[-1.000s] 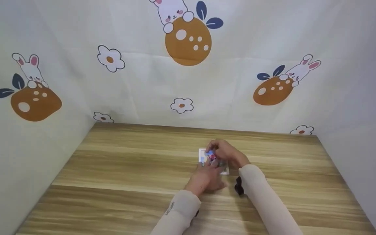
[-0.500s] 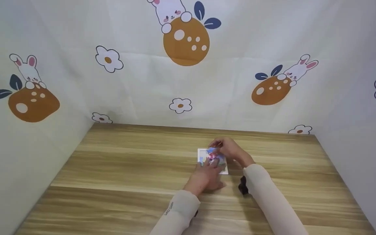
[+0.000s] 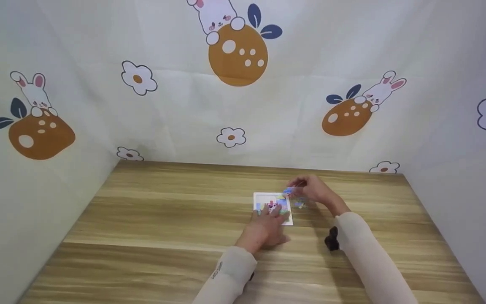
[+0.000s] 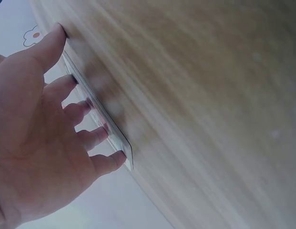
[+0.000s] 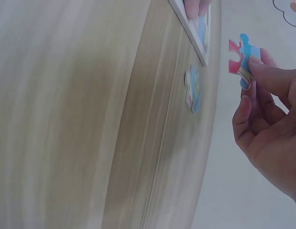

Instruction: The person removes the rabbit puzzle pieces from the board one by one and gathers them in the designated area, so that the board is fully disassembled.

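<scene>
A small jigsaw puzzle in a white-rimmed tray (image 3: 264, 194) lies on the table in the head view. Spread across its lower part, my left hand (image 3: 268, 228) presses the tray with its fingertips. The left wrist view shows those fingers (image 4: 93, 138) on the tray's edge. My right hand (image 3: 314, 188), just off the tray's upper right corner, pinches a blue and pink puzzle piece (image 5: 245, 59) between thumb and fingers, above the table. A loose puzzle piece (image 5: 193, 88) lies flat on the wood right of the tray, below that hand. Part of the puzzle picture is covered by my left fingers.
The wood-grain table (image 3: 150, 219) extends around the tray. Cloth walls (image 3: 175, 105) printed with rabbits, oranges and flowers enclose it at the back and both sides. A dark wrist device (image 3: 332, 239) hangs under the right sleeve.
My right hand has moved right, carrying the puzzle piece from over the tray to its upper right corner. The loose piece has come into sight. My left hand stays on the tray.
</scene>
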The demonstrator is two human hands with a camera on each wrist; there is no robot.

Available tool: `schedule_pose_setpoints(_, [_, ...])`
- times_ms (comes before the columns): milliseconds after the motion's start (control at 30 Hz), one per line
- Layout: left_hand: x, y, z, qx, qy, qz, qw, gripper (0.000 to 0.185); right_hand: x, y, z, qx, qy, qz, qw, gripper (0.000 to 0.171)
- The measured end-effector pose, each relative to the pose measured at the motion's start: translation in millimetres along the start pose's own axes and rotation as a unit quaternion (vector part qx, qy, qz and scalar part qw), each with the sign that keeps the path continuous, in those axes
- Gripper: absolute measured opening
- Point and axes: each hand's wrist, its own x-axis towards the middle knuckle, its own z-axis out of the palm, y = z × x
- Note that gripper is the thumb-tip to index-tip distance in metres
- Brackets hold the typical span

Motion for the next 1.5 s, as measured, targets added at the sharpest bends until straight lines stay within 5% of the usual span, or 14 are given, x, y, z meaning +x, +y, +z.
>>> schedule_pose_setpoints(400, [-1.7, 0.5, -1.9, -0.017, 0.001, -0.003, 0.9999, 0.072, -17.2, 29.6, -24.6, -0.018, 0.017, -0.024, 0.999, 0.015])
schedule_pose_setpoints(1000, [-3.0, 0.5, -2.4, -0.009, -0.002, -0.006, 0.9999, 0.072, -28.5, 48.8, -28.8, -0.019, 0.000, 0.074, 0.997, 0.016])
schedule_pose_setpoints(1500, [-1.1, -1.9, 0.8, -0.027, 0.005, 0.001, 0.9996, 0.073, -27.8, 54.0, -26.3, -0.025, 0.010, 0.075, 0.997, 0.019])
